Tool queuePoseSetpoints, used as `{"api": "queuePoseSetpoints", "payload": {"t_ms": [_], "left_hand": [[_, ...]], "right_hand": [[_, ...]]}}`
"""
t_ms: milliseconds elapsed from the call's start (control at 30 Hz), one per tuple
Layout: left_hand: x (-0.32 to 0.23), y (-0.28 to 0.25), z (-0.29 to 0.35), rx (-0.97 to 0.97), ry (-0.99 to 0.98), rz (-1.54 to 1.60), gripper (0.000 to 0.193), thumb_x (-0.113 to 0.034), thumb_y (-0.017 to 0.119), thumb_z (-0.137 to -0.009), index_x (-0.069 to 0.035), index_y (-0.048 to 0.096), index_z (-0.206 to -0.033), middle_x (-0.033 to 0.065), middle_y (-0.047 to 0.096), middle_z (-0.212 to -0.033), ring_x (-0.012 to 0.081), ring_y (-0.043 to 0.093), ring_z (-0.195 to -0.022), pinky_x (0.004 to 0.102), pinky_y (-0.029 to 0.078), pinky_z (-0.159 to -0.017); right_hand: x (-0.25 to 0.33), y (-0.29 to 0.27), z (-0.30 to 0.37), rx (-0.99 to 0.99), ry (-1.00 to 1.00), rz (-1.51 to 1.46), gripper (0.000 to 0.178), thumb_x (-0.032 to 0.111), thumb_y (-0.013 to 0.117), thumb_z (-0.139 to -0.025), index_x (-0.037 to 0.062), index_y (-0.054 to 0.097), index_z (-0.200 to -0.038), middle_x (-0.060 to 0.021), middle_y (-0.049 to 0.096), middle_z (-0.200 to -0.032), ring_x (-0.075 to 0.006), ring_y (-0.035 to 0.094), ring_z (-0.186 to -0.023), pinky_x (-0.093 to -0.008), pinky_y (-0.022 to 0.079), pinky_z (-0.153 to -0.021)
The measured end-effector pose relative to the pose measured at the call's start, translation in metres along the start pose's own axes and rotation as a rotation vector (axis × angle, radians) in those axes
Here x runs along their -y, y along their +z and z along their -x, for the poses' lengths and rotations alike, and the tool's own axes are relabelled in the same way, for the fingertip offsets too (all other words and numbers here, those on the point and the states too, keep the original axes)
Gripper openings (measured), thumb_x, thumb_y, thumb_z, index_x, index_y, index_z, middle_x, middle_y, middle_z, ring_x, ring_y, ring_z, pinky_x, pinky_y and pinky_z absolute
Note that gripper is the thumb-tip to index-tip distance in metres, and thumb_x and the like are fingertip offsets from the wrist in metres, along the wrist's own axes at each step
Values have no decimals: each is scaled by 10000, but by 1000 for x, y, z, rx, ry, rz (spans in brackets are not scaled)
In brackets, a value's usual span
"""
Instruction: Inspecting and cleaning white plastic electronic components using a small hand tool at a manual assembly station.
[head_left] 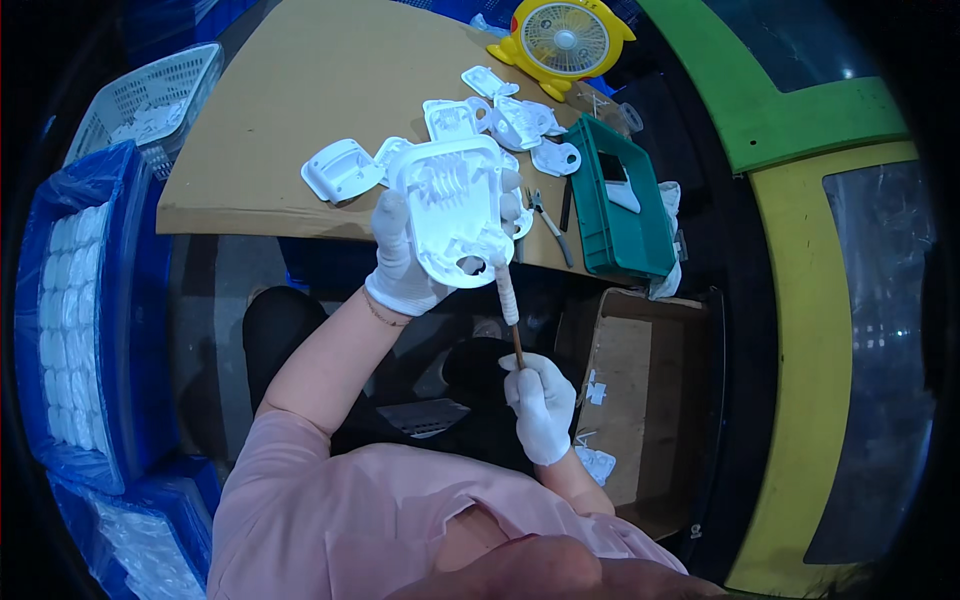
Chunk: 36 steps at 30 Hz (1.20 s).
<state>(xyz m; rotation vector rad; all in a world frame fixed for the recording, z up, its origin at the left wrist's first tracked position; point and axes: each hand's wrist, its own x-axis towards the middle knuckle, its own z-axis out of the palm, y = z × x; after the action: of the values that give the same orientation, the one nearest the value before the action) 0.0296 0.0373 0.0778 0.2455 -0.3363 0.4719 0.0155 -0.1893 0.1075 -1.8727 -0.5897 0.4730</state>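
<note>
My left hand (pixel 405 262), in a white glove, grips a large white moulded plastic housing (pixel 440 205) by its left side, its ribbed inside facing up. A round hole is at the housing's near end. My right hand (pixel 543 408), gloved too, is closed around the lower end of a thin brown stick with a white wrapped upper part (pixel 507 292). The wrapped end meets the housing's near right edge beside the hole; whether it presses on it I cannot tell. White plastic parts (pixel 517 122) lie piled beyond the housing, and one white cover (pixel 342 170) lies to its left.
Right of the pile stand a green crate (pixel 590 235) and pliers (pixel 550 225). A yellow fan (pixel 565 40) is at the back of the brown tabletop (pixel 260 110). An open cardboard box (pixel 640 400) sits low right. Blue bins (pixel 130 330) and a white basket (pixel 185 80) line the left.
</note>
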Motion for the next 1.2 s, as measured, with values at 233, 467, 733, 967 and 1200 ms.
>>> {"api": "queuePoseSetpoints", "payload": {"t_ms": [233, 467, 733, 967, 1200], "left_hand": [[5, -3, -3, 26, -16, 15, 1032, -717, 689, -646, -48, 360, -1361, 147, 507, -1211, 254, 576, -1056, 379, 528, -873], [8, -7, -3, 95, 15, 81, 980, -733, 615, -712, -41, 377, -1365, 154, 540, -1246, 262, 606, -1068, 429, 546, -872], [11, -3, -1, -26, -20, 33, 949, -709, 631, -723, -38, 391, -1349, 143, 547, -1224, 250, 601, -1066, 386, 543, -883], [9, 0, 1, -58, -25, 23, 947, -703, 638, -723, -47, 385, -1359, 145, 530, -1246, 261, 594, -1067, 393, 541, -881], [18, 0, 1, -2, -71, 162, 933, -704, 636, -727, -45, 390, -1341, 137, 529, -1189, 253, 579, -1055, 385, 539, -868]], "right_hand": [[2, 3, -6, 38, 75, -67, 224, 78, 411, -958, -39, 592, -1021, 0, 507, -624, -58, 415, -521, -216, 338, -496], [5, 4, -6, 69, 31, -34, 234, 131, 456, -965, -43, 598, -1029, -13, 527, -641, -56, 429, -538, -205, 337, -503], [8, 6, -2, 296, 64, -128, 258, 209, 454, -988, -15, 580, -991, 1, 497, -626, -53, 386, -508, -205, 304, -479], [3, 9, 1, 203, 183, -392, 227, 189, 466, -976, -9, 566, -928, 12, 453, -609, -61, 366, -488, -214, 275, -462], [-6, 10, -2, 208, 243, -666, 265, 255, 513, -967, -2, 556, -921, -3, 466, -618, -61, 360, -495, -222, 273, -457]]}}
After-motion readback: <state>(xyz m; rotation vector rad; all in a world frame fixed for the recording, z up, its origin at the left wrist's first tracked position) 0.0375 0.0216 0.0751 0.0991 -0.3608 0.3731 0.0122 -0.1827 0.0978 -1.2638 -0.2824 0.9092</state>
